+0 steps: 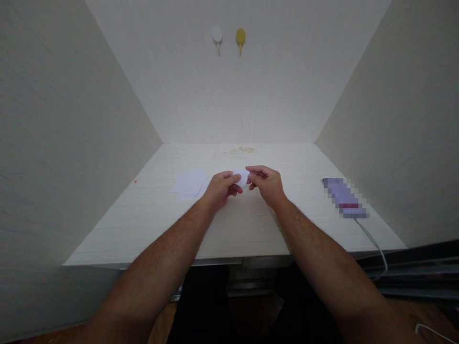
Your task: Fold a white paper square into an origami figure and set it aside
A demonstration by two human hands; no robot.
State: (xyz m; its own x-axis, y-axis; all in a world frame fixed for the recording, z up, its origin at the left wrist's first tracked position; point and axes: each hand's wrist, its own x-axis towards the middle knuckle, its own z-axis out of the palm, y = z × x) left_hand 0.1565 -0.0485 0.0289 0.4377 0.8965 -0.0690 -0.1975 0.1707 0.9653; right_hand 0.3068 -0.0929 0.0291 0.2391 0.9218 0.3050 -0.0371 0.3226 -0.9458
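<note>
Two bare hands meet over the middle of a pale, wood-grained table (244, 229), with a small white paper piece (243, 177) between them. Left hand (219, 188): thumb pressed on top of the paper, fingers curled beneath, gripping it. Right hand (267, 184): fingers bent, thumb and fingertips gathered at the paper's right edge; whether they pinch it or only touch it cannot be told.

Whitish panels enclose the table on three sides. On the back wall (236, 100) hang a white hook (217, 34) and, just right of it, a yellow hook (240, 36). Near the foot of that wall, the tabletop bears a brownish stain (244, 150); a tiny orange speck (135, 181) lies near its left edge.

Beside the left hand, overlapping white sheets (189, 181) lie flat. Far to the right is a flat oblong object (344, 198), pixelated, so any label is unreadable; a pale cable (373, 241) runs from it over the front edge. Below show dark-clothed legs (204, 306) and brown flooring (163, 327).
</note>
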